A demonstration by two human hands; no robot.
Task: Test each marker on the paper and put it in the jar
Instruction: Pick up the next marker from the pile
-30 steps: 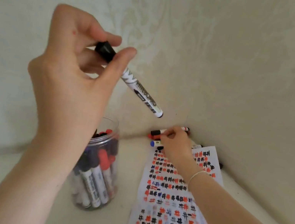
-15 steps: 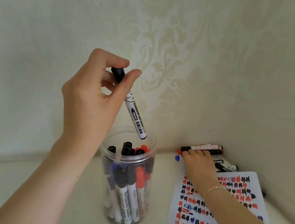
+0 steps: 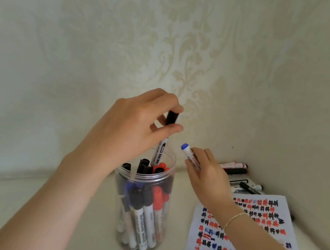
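Observation:
My left hand (image 3: 130,128) pinches a black-capped whiteboard marker (image 3: 162,148) by its cap end, nearly upright, its lower end dipping into the mouth of the clear plastic jar (image 3: 153,238). The jar holds several black, red and blue markers. My right hand (image 3: 207,180) is raised just right of the jar and grips a blue-capped marker (image 3: 186,149), cap pointing up and left. The test paper (image 3: 250,237), covered in black, red and blue hash marks, lies flat on the right under my right forearm.
A small pile of loose markers (image 3: 238,176) lies in the back right corner against the wall, just beyond the paper. Patterned walls close in the back and right sides of the pale tabletop (image 3: 14,209).
My left hand lowered the black marker and tipped it upright until its end entered the jar. My right hand picked a blue-capped marker out of the pile and lifted it toward the jar.

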